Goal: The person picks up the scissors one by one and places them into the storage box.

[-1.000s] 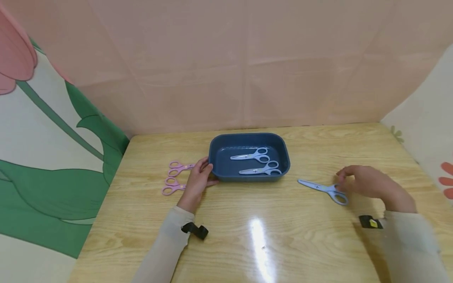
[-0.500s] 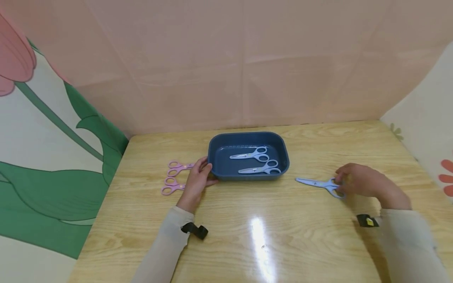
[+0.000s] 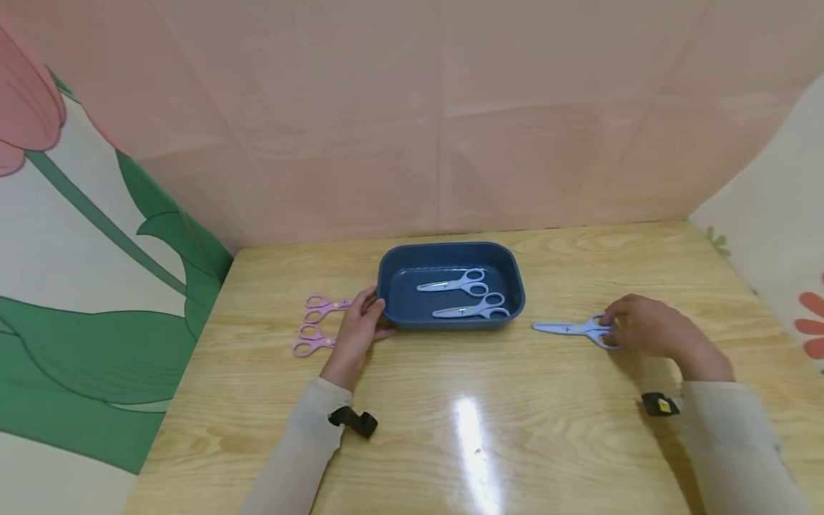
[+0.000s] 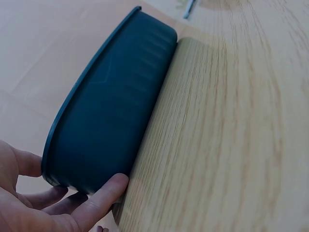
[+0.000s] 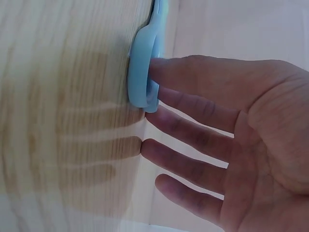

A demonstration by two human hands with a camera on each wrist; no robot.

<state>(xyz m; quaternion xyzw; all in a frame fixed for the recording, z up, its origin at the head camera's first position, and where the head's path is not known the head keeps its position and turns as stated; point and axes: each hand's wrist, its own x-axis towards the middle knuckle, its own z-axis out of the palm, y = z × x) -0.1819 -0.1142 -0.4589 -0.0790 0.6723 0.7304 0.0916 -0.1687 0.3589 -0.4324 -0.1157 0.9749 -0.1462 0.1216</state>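
My left hand [image 3: 357, 330] lies against the near left corner of a dark blue rectangular tray [image 3: 450, 324]. In the left wrist view its fingertips touch the tray's outer wall [image 4: 104, 111], spread from rim to base. Two pairs of light blue scissors, one [image 3: 453, 284] behind the other [image 3: 471, 309], lie inside the tray. To the right, my right hand [image 3: 650, 327] pinches the handle of a third light blue pair of scissors [image 3: 566, 328], whose blades point left. The right wrist view shows the thumb at the handle loop [image 5: 139, 72], with the other fingers extended near the tabletop.
Two pairs of pink scissors [image 3: 320, 307] lie left of the tray, their blades partly hidden by my left hand. The wooden table [image 3: 547, 436] backs onto a pink sheet [image 3: 438, 164]. Painted panels [image 3: 96, 322] flank both sides.
My right hand has moved slightly left, bringing its fingers onto the scissors' handle. Those scissors have shifted left and swung closer to level. My left hand and the tray stay put.
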